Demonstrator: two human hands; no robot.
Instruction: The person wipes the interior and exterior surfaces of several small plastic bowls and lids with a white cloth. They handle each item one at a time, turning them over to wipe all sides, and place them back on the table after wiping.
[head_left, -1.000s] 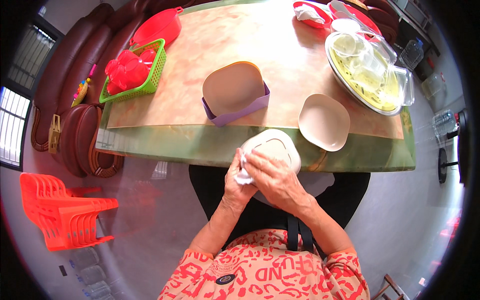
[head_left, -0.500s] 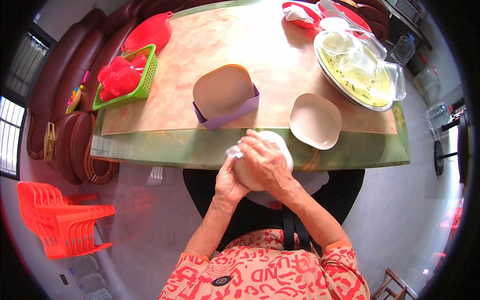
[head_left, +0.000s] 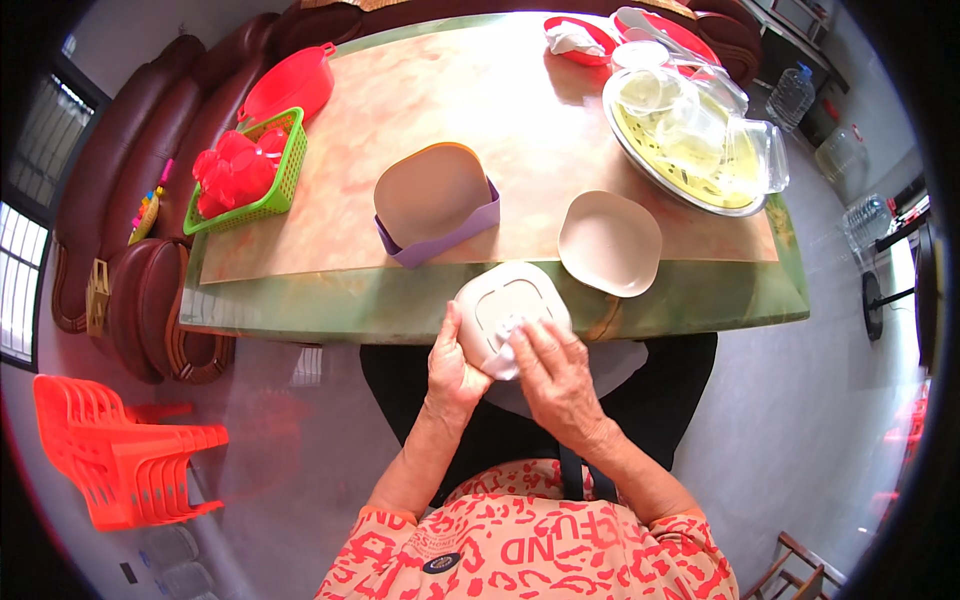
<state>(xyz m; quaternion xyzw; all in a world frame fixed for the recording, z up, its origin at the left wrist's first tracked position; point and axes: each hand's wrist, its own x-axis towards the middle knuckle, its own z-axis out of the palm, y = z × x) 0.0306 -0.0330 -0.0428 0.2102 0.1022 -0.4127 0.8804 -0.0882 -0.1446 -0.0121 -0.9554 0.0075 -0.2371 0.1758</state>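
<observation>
A cream, rounded-square plate [head_left: 483, 298] is held above my lap at the table's near edge, its underside with a raised ring facing up. My left hand [head_left: 456, 362] grips it along the left side, thumb on the rim. With bent fingers, my right hand [head_left: 556, 378] presses a white cloth or tissue [head_left: 505, 357] against the underside. On the table, a similar cream plate [head_left: 610, 244] lies face up to the right. Beyond my left hand, tan plates [head_left: 432, 194] lean in a purple holder [head_left: 440, 241].
At the far left stand a green basket [head_left: 290, 180] of red cups [head_left: 235, 172] and a red basin [head_left: 295, 82]. A metal-rimmed yellow strainer [head_left: 650, 160] with clear containers [head_left: 700, 125] is at the right. Red stacked chairs [head_left: 120, 450] stand left on the floor.
The right hand has slid down and right across the plate with the white cloth, baring the ring on the underside. The view has shifted slightly.
</observation>
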